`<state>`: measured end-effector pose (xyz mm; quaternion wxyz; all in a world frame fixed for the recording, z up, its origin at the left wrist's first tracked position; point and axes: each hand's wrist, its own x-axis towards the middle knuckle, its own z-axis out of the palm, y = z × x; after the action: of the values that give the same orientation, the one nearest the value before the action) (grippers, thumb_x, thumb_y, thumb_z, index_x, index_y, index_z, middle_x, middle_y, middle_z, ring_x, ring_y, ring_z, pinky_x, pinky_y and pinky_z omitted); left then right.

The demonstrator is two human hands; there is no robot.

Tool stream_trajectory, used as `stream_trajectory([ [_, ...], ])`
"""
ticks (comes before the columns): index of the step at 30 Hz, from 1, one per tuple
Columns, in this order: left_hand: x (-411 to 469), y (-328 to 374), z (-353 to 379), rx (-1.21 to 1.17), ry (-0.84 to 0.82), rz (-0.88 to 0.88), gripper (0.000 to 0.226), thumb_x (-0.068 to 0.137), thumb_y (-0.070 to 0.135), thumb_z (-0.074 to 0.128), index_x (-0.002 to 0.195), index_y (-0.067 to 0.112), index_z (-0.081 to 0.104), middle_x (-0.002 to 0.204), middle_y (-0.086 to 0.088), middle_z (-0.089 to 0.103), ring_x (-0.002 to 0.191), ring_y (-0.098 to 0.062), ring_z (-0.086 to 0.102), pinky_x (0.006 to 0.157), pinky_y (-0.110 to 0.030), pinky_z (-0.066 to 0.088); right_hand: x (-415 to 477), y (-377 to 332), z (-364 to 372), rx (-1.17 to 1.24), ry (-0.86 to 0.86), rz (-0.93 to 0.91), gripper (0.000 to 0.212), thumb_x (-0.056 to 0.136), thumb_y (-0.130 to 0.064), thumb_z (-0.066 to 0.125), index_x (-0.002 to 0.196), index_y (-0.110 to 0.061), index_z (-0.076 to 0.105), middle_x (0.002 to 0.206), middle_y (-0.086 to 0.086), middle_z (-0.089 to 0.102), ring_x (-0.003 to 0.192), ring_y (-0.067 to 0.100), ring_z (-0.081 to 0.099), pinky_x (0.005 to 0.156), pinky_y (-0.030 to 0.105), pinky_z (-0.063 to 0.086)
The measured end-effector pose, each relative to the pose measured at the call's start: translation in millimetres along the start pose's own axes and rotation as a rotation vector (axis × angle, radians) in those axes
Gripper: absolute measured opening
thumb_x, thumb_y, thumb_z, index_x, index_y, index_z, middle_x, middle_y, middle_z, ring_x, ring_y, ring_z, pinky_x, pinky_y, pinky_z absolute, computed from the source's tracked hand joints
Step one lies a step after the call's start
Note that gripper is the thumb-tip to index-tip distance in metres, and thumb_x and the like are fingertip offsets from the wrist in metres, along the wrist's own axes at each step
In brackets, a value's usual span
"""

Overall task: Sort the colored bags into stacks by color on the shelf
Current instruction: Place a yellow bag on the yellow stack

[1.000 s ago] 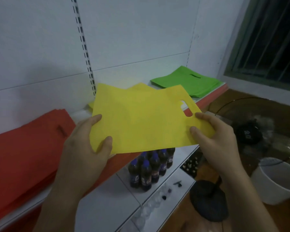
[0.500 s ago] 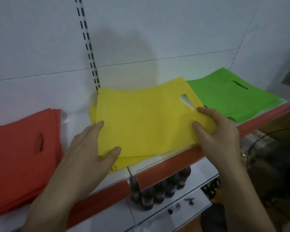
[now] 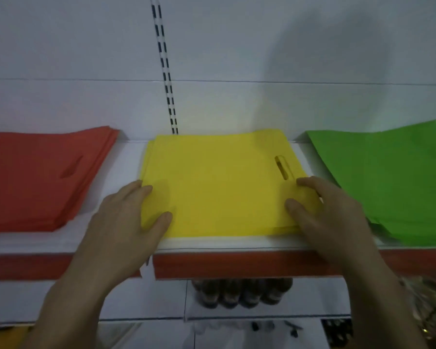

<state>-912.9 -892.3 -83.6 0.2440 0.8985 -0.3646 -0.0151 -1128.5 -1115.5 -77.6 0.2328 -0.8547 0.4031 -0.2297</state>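
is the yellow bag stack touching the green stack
Apart. The head view shows a bare strip of white shelf between the yellow bag stack and the green stack.

Yellow bags (image 3: 219,182) matt, cloth-like; shelf (image 3: 126,157) smooth white, glossy red edge.

The red stack (image 3: 35,177) runs off the left edge and the green stack (image 3: 393,182) off the right, so neither shows whole. The left hand (image 3: 126,222) and right hand (image 3: 330,217) cover the near corners of the yellow bags (image 3: 222,187). The bottles (image 3: 242,293) under the shelf (image 3: 237,263) are dark, blurred and half hidden. Small items on the lowest shelf are too blurred to identify.
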Motion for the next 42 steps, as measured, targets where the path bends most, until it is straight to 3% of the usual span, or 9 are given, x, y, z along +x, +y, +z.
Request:
stream_trajectory([
  [3,-4,4,4,0.012,0.063,0.006,0.078,0.084,0.064,0.05,0.148,0.019,0.043,0.157,-0.003,0.036,0.143,-0.022,0.032,0.115,-0.039,0.026,3,4,-2,0.011,0.047,-0.078,0.044,0.09,-0.031,0.07,0.131,-0.019,0.062,0.146,0.007,0.051,0.134,0.022,0.045,0.1,0.025,0.03],
  [7,-11,0,-8,0.02,0.18,0.063,0.061,0.092,0.045,0.062,0.145,0.018,0.048,0.155,-0.001,0.038,0.144,-0.017,0.031,0.115,-0.033,0.023,7,-10,6,0.034,0.109,-0.206,0.039,0.088,-0.03,0.07,0.125,-0.019,0.065,0.136,0.004,0.059,0.128,0.022,0.051,0.103,0.029,0.035],
  [14,-50,-52,-63,0.066,0.33,0.13,0.054,0.092,0.038,0.058,0.138,0.01,0.055,0.148,-0.004,0.046,0.138,-0.02,0.041,0.114,-0.039,0.034,2,-94,54,0.129,0.044,-0.404,0.037,0.09,-0.032,0.065,0.125,-0.019,0.065,0.127,-0.001,0.062,0.132,0.025,0.045,0.103,0.022,0.026],
  [19,-89,-130,-105,0.08,0.411,0.018,0.056,0.093,0.037,0.061,0.141,0.011,0.051,0.151,-0.001,0.043,0.141,-0.017,0.037,0.115,-0.037,0.031,-27,-188,113,0.185,-0.076,-0.519,0.037,0.092,-0.031,0.065,0.128,-0.023,0.062,0.131,-0.008,0.06,0.136,0.02,0.042,0.1,0.011,0.018],
  [23,-123,-206,-148,0.08,0.434,-0.064,0.059,0.093,0.046,0.054,0.144,0.016,0.048,0.152,0.002,0.042,0.14,-0.014,0.037,0.113,-0.03,0.028,-69,-279,163,0.272,-0.112,-0.614,0.038,0.09,-0.028,0.068,0.127,-0.019,0.065,0.128,-0.004,0.064,0.125,0.016,0.053,0.101,0.015,0.027],
  [27,-170,-283,-186,0.099,0.462,-0.166,0.058,0.095,0.046,0.055,0.147,0.02,0.045,0.154,0.006,0.039,0.142,-0.012,0.034,0.114,-0.031,0.029,-118,-359,216,0.375,-0.21,-0.667,0.039,0.09,-0.026,0.068,0.129,-0.025,0.063,0.126,-0.016,0.062,0.122,0.002,0.052,0.104,0.017,0.033],
  [30,-208,-337,-219,0.143,0.492,-0.294,0.06,0.095,0.046,0.056,0.148,0.023,0.041,0.155,0.007,0.037,0.139,-0.013,0.038,0.114,-0.037,0.035,-147,-419,248,0.39,-0.286,-0.726,0.039,0.09,-0.026,0.067,0.129,-0.025,0.063,0.126,-0.015,0.063,0.118,-0.001,0.053,0.1,0.014,0.034],
  [36,-275,-432,-281,0.254,0.497,-0.601,0.072,0.093,0.048,0.058,0.153,0.02,0.032,0.16,0.002,0.027,0.146,-0.017,0.027,0.118,-0.04,0.031,-196,-532,308,0.404,-0.468,-0.876,0.042,0.093,-0.033,0.065,0.134,-0.028,0.058,0.128,-0.019,0.058,0.115,-0.007,0.046,0.096,0.014,0.031],
  [42,-315,-506,-313,0.29,0.503,-0.786,0.077,0.092,0.053,0.055,0.155,0.019,0.026,0.162,-0.002,0.023,0.149,-0.02,0.022,0.119,-0.043,0.028,-230,-631,374,0.373,-0.606,-0.996,0.048,0.091,-0.038,0.066,0.136,-0.028,0.056,0.132,-0.011,0.061,0.121,0.01,0.055,0.1,0.026,0.04],
])
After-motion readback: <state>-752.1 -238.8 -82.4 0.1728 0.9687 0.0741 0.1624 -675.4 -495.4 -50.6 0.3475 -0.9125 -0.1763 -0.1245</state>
